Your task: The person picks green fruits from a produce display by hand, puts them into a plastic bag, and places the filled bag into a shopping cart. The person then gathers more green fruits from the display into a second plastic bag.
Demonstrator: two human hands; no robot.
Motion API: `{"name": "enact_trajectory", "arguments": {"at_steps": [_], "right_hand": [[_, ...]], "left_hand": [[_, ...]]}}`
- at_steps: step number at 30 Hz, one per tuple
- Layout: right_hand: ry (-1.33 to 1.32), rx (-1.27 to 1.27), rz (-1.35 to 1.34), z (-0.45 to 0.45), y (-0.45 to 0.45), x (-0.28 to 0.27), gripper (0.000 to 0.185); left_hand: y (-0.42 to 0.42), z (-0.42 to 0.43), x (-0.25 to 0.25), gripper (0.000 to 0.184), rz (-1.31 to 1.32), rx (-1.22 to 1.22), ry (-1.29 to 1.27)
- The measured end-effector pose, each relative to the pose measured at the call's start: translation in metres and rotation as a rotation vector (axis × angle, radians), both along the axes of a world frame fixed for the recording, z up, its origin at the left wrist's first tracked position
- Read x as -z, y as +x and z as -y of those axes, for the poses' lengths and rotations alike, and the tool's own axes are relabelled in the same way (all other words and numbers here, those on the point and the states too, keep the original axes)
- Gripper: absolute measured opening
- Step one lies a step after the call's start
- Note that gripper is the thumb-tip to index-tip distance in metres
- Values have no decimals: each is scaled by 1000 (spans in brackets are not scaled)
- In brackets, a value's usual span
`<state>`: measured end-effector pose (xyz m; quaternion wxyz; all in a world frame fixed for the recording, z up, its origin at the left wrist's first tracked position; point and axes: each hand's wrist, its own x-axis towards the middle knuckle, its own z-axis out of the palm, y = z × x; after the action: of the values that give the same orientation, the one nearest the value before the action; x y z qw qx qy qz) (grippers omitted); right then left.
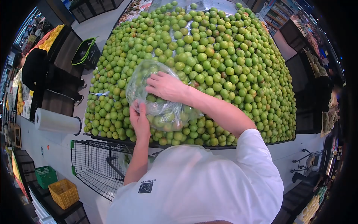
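Observation:
A clear plastic bag [164, 115] with green fruits in it lies on a large heap of green round fruits [231, 67]. My left hand [139, 118] is at the bag's near left edge, its thumb and fingers closed on the plastic. Over the bag's opening is my right hand [163, 86], palm down, with its fingers bent. What lies under those fingers is hidden, so I cannot tell if they hold a fruit.
A wire shopping cart [95, 162] stands at the near left, below a roll of plastic bags [56, 121]. Farther left are a black basket with a green rim [86, 52] and a person in dark clothes [37, 71]. A yellow woven basket [63, 193] is at the lower left.

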<state>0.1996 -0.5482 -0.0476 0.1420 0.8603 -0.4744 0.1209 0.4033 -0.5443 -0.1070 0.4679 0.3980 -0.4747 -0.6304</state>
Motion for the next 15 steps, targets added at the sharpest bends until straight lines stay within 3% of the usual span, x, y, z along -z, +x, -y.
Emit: {"name": "enact_trajectory", "arguments": {"at_steps": [9,15], "right_hand": [[94,40,105,7,-7,13,33],[135,181,14,7,9,8,33]], "left_hand": [[-6,-2,-10,33,-65,-12,16],[-9,-6,-7,35,-76,-44,44]]}}
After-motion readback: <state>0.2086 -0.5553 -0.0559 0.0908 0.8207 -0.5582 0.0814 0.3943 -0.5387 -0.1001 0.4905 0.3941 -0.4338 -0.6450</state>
